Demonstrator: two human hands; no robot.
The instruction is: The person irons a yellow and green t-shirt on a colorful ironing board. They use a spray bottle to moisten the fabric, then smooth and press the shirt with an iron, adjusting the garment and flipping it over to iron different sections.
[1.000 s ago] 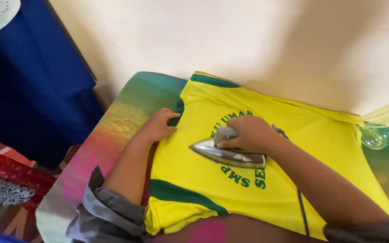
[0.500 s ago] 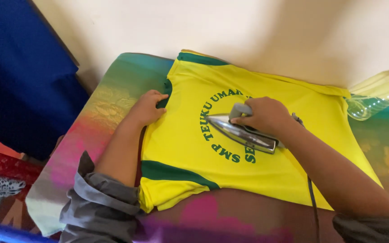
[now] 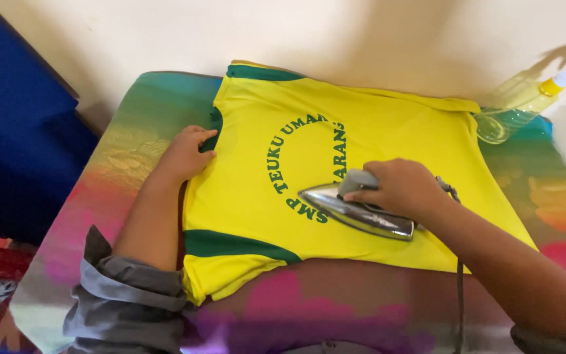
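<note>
A yellow shirt [image 3: 388, 141] with green trim and a ring of green lettering lies flat on a padded board with a rainbow-coloured cover [image 3: 132, 131]. My right hand [image 3: 401, 187] grips the grey handle of a metal iron [image 3: 355, 211], whose tip points left across the lettering. My left hand [image 3: 185, 154] presses flat on the shirt's left edge, by the green collar, fingers spread. Grey rolled sleeves cover my upper arms.
A clear plastic spray bottle with a yellow cap [image 3: 519, 108] lies at the board's far right. The iron's cord [image 3: 458, 275] runs down toward me. A cream wall [image 3: 361, 33] backs the board; dark blue cloth [image 3: 14, 137] hangs at left.
The iron in my right hand has slid rightward and slightly toward me across the shirt's lettering. My left hand keeps holding the left edge. The view has shifted.
</note>
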